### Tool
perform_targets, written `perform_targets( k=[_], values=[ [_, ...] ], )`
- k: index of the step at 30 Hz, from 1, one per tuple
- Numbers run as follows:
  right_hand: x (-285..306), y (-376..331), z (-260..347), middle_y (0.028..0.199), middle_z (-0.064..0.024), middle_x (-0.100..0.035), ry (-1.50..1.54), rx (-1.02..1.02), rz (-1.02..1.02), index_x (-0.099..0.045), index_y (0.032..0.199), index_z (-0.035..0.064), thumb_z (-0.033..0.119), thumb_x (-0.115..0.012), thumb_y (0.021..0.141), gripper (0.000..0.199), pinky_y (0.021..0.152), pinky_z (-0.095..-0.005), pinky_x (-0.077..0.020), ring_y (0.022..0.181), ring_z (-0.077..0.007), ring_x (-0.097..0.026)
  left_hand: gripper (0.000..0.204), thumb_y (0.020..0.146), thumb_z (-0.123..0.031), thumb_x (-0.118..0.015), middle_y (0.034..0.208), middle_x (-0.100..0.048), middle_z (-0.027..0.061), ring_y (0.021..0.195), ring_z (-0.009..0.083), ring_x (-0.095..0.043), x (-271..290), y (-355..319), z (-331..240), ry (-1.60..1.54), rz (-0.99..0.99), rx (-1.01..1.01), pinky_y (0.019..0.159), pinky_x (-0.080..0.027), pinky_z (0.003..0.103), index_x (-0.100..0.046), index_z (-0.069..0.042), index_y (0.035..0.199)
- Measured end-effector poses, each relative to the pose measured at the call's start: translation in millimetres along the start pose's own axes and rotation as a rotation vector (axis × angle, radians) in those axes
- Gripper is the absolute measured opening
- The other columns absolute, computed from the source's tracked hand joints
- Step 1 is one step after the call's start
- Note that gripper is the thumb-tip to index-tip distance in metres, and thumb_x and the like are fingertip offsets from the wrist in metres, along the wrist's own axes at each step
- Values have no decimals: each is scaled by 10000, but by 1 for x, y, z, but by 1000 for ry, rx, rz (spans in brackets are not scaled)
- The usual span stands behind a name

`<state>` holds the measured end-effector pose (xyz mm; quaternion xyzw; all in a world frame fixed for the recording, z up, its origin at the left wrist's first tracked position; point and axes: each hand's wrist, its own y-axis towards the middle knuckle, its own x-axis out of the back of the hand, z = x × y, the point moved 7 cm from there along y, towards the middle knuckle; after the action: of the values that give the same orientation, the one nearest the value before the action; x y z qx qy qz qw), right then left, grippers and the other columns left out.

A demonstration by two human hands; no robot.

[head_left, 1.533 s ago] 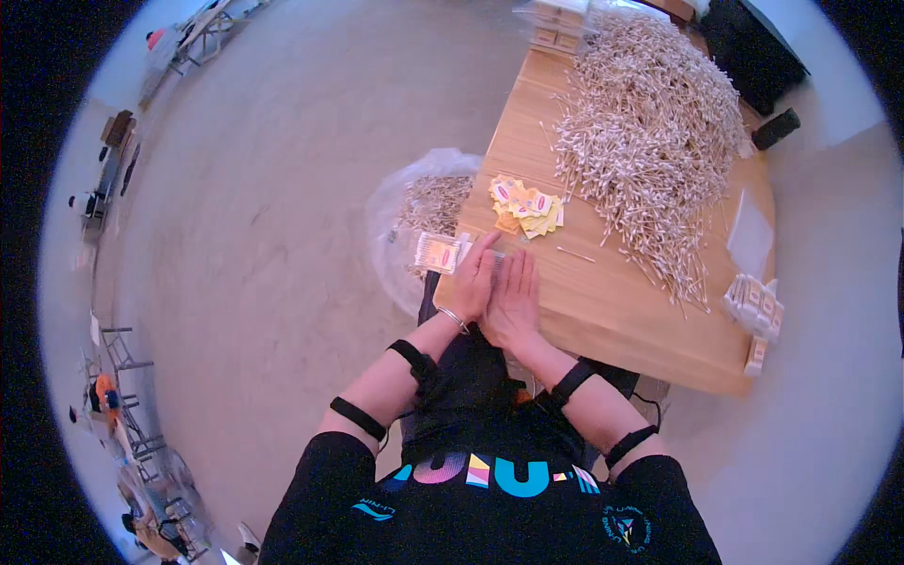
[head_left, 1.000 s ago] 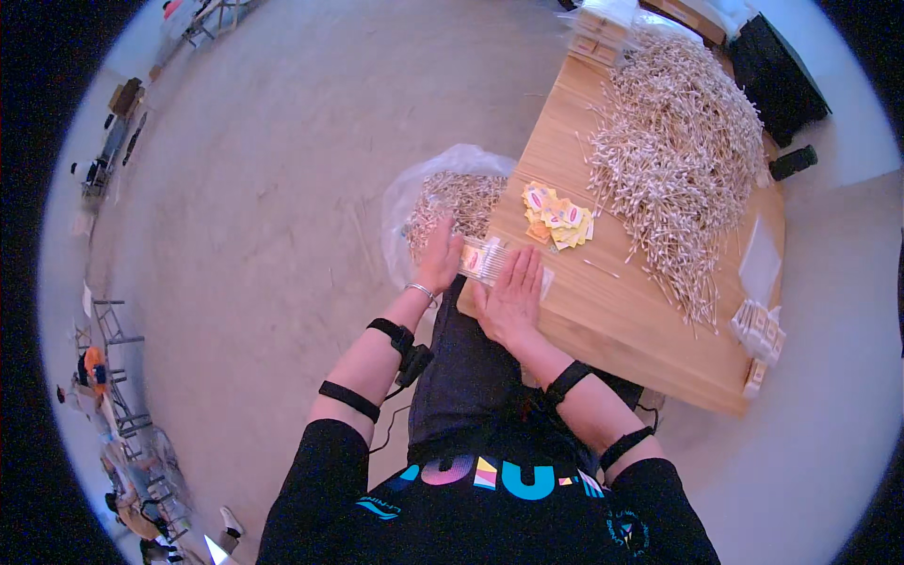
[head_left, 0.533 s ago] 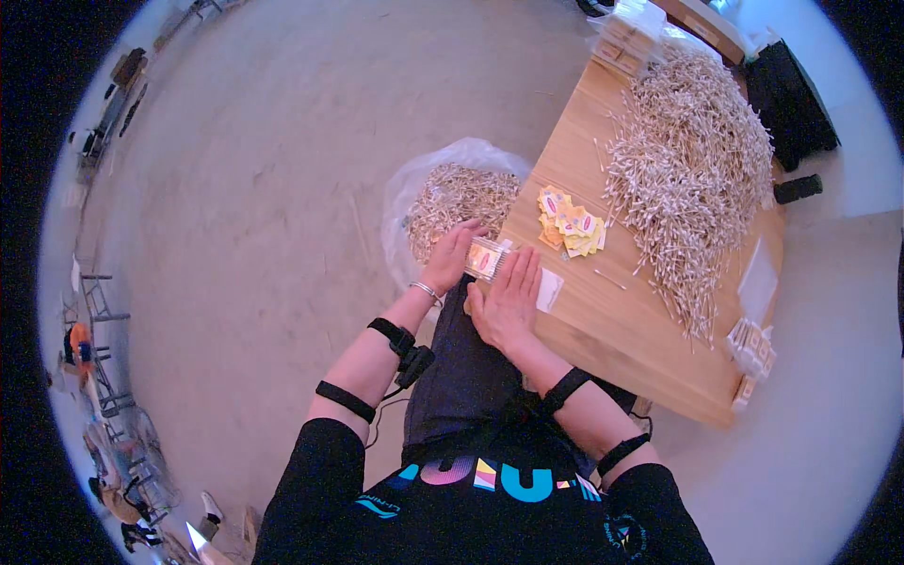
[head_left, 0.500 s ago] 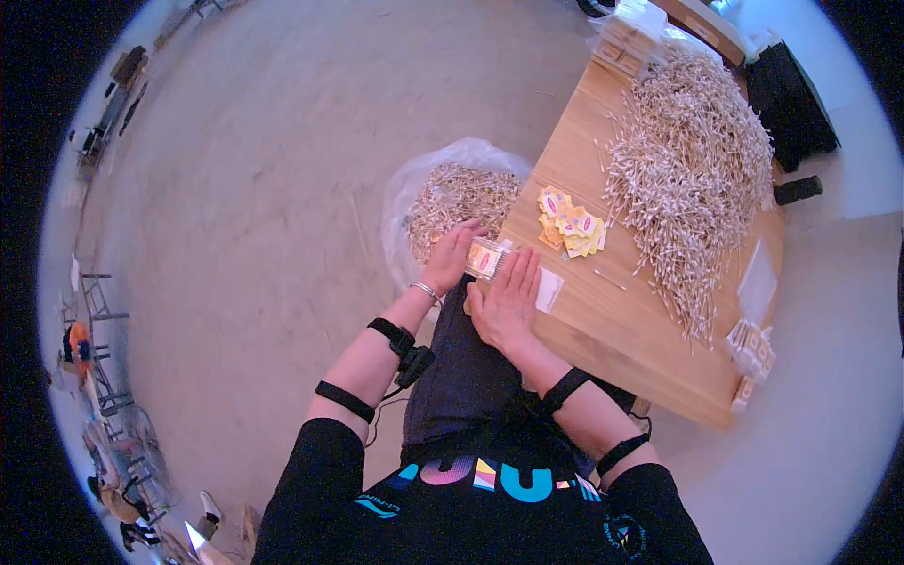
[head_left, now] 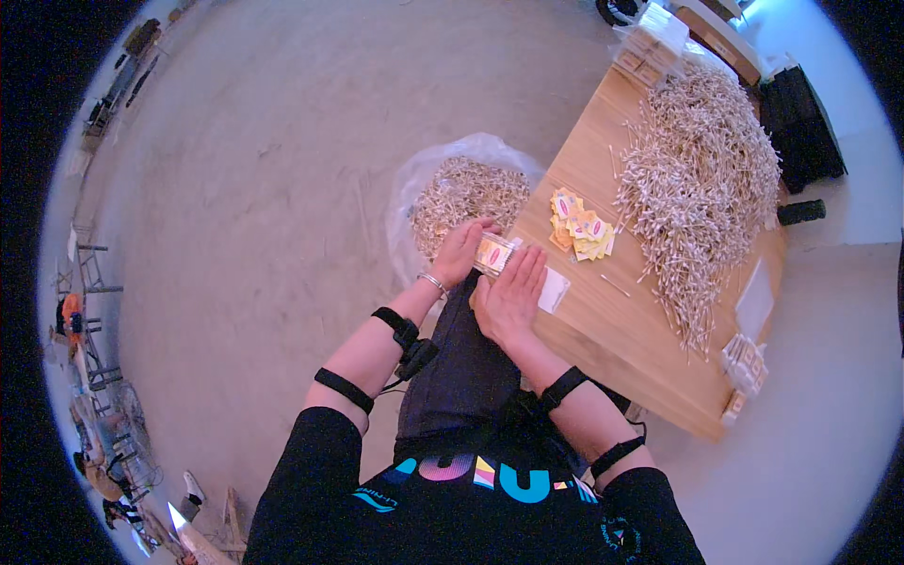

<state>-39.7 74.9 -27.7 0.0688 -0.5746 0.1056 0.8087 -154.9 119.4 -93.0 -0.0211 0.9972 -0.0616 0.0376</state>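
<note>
A small clear pack of cotton swabs (head_left: 493, 253) with a yellow-orange label card lies between my hands, just off the table's near left corner. My left hand (head_left: 460, 252) is closed around its left end. Against its right side press the fingers of my right hand (head_left: 509, 299), fairly straight and close together, with the thumb toward the pack's near edge. Just right of those fingers a white card or sheet (head_left: 554, 291) lies on the wooden table (head_left: 603, 330). Farther up sits a loose pile of yellow label cards (head_left: 584, 226).
A big heap of loose cotton swabs (head_left: 702, 188) covers the table's right part. Left of the table stands a clear bag full of swabs (head_left: 471, 195). Wrapped packs (head_left: 652, 45) are stacked at the far end; more packs (head_left: 744, 365) sit at the right edge. One swab (head_left: 615, 284) lies alone.
The view has shifted slightly, so the table and heap sit a little farther right and lower. Both hands remain on the pack, which is turned slightly.
</note>
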Motion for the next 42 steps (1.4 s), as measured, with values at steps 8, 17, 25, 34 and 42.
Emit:
perform_targets(
  k=[8, 17, 25, 34, 42],
  values=[
    [2, 5, -18, 1417, -324, -96, 450, -10, -124, -100, 1358, -95, 276, -539, 788, 809, 1091, -513, -53, 1335, -460, -52, 450, 980, -332, -304, 1180, -560, 153, 1067, 194, -544, -6, 0, -7, -49, 33, 67, 918, -434, 303, -439, 16, 1233],
    [11, 26, -26, 1433, -290, -115, 823, -1, -245, -117, 1369, -82, 281, -447, 847, 716, 1100, -449, -57, 1349, -410, -74, 498, 971, -358, -254, 1248, -522, 143, 1120, 205, -512, -7, 2, -11, -144, 38, 185, 961, -394, 300, -362, -28, 1328],
    [0, 29, 3, 1443, -266, -131, 988, -72, -212, -130, 1377, -73, 285, -367, 898, 643, 1105, -403, -60, 1358, -376, -91, 530, 963, -396, -271, 1201, -558, 126, 1135, 202, -493, -5, 1, -11, -36, 62, 88, 990, -344, 309, -400, -11, 1303],
    [17, 28, -3, 1388, -258, -265, 813, 153, -281, -304, 1304, -63, 150, -426, 840, 525, 1095, -417, -136, 1324, -395, -198, 447, 936, -282, -367, 1279, -465, 201, 1194, 290, -436, 2, 5, -8, 387, -20, 16, 1024, -298, 346, -442, 21, 1256],
    [82, -5, -131, 1234, -183, -418, -69, -187, -541, -458, 1191, 33, 61, -505, 740, 454, 1012, -450, -267, 1185, -334, -359, 479, 827, -86, -512, 1297, -410, 217, 1261, 366, -330, -34, -19, -82, 981, -327, -458, 1063, -238, 442, -389, 11, 1279]
  ],
)
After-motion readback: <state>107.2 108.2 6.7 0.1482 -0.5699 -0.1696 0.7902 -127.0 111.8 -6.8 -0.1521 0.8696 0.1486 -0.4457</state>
